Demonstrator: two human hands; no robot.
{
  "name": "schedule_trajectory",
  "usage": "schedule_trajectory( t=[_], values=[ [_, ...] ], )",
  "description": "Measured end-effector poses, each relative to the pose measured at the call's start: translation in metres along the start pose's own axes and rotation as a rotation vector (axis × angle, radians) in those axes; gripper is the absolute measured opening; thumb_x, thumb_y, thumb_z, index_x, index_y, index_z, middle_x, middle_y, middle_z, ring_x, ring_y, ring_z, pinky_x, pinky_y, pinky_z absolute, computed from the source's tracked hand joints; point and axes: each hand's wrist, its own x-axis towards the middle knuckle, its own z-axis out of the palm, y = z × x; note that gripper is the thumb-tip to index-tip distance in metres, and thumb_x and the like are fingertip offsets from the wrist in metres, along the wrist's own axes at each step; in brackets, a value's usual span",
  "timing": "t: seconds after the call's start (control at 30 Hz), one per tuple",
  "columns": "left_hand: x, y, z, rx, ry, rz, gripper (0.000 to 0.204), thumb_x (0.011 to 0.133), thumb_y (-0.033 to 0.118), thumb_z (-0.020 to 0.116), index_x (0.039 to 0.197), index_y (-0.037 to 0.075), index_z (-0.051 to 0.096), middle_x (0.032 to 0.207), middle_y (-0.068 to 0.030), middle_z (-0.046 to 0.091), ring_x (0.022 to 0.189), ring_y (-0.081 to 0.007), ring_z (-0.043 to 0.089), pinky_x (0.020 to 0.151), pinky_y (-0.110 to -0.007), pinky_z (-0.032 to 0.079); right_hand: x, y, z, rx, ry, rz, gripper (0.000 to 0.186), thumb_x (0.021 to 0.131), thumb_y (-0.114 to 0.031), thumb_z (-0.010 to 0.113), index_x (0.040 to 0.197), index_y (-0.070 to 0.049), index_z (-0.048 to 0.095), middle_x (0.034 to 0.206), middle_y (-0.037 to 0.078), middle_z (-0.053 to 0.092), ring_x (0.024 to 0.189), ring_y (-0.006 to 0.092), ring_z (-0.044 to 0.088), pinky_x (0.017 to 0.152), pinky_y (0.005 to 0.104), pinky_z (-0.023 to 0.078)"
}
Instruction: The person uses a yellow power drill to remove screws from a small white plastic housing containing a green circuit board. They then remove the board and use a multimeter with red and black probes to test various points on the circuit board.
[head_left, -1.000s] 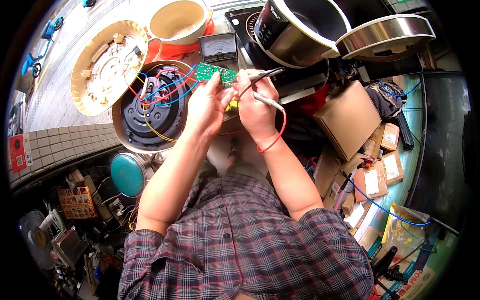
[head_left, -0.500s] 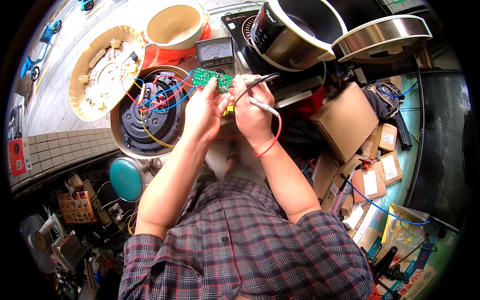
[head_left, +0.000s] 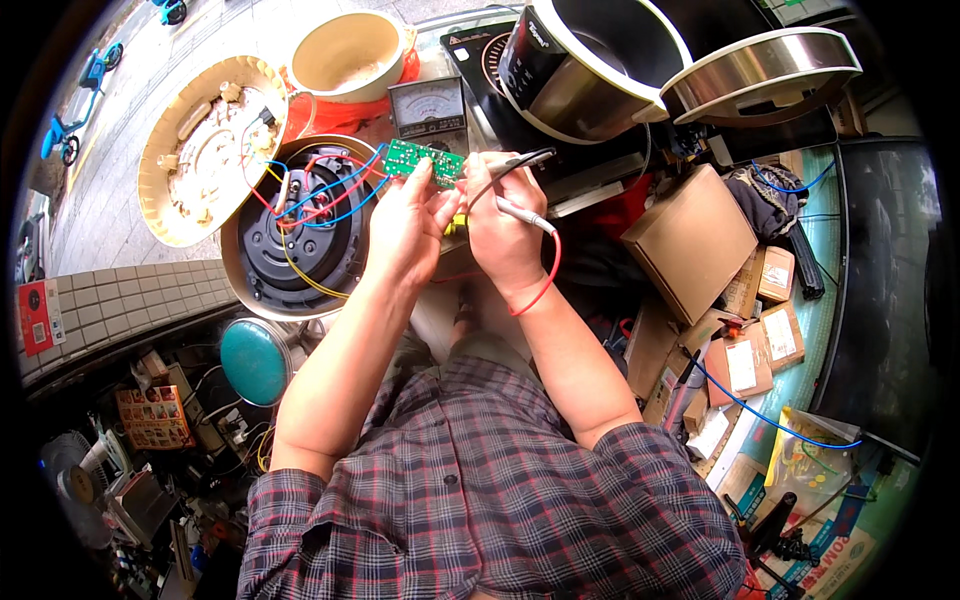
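PCB [head_left: 440, 164] pinched by left hand [head_left: 407, 228], right hand [head_left: 503, 235] gripping apparently 2 probes [head_left: 520, 213], meter [head_left: 427, 104] beyond

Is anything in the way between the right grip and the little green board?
Nothing visible blocks the right grip from the green board: it holds a black-wired probe and a red-wired probe beside the board, which the left grip holds.

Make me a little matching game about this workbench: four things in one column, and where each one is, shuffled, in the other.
Things:
1. green rectangular circuit board
2. slim grey probe with a red lead
3. round teal-topped stool
4. large plain brown cardboard box

Places:
A. in the right hand
B. right of the right forearm
C. in the left hand
D. left of the left forearm

Pairs: 1-C, 2-A, 3-D, 4-B
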Motion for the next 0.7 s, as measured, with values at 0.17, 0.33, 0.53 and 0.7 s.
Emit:
schedule_trajectory(
  t=[0.17,0.33,0.53,0.7],
  values=[
    [0.005,-0.001,-0.006,-0.003,-0.042,-0.013,0.015,0.106,0.02,0.061,0.112,0.006,0.062,0.109,-0.0098,0.071,0.1,-0.0225,0.071,0.092,-0.035,0.06,-0.002,-0.005,-0.004,0.188,-0.021,0.183,0.015,0.107,-0.014,0.06,0.104,-0.001,0.065,0.084,0.003,0.065,0.075,0.0085,0.066,0.066,0.0235,0.054],
    [-0.003,0.002,0.003,0.006,-0.042,0.009,0.024,0.105,0.019,0.062,0.119,0.004,0.049,0.115,-0.0133,0.063,0.104,-0.0345,0.072,0.095,-0.043,0.061,0.003,-0.028,-0.031,0.311,-0.025,0.168,0.018,0.108,-0.017,0.056,0.108,-0.002,0.065,0.089,0.003,0.063,0.071,0.0062,0.055,0.065,0.0223,0.047],
    [-0.008,0.004,0.007,0.026,-0.003,0.006,0.024,0.105,0.019,0.062,0.117,0.004,0.047,0.112,-0.014,0.063,0.102,-0.0346,0.073,0.089,-0.039,0.063,0.001,-0.033,-0.067,-0.14,-0.333,-0.227,0.01,0.096,-0.003,0.063,0.102,0.001,0.07,0.095,0.012,0.062,0.082,0.0241,0.059,0.073,0.0319,0.049],
    [-0.015,0.005,0.007,0.119,0.049,-0.002,0.025,0.105,0.025,0.063,0.117,0.004,0.058,0.112,-0.0165,0.071,0.106,-0.0322,0.073,0.087,-0.037,0.064,-0.016,-0.036,-0.063,-0.207,-0.335,-0.332,0.033,0.082,0.002,0.075,0.112,-0.009,0.07,0.095,0.01,0.064,0.078,0.0283,0.066,0.068,0.0378,0.057]
  ],
)
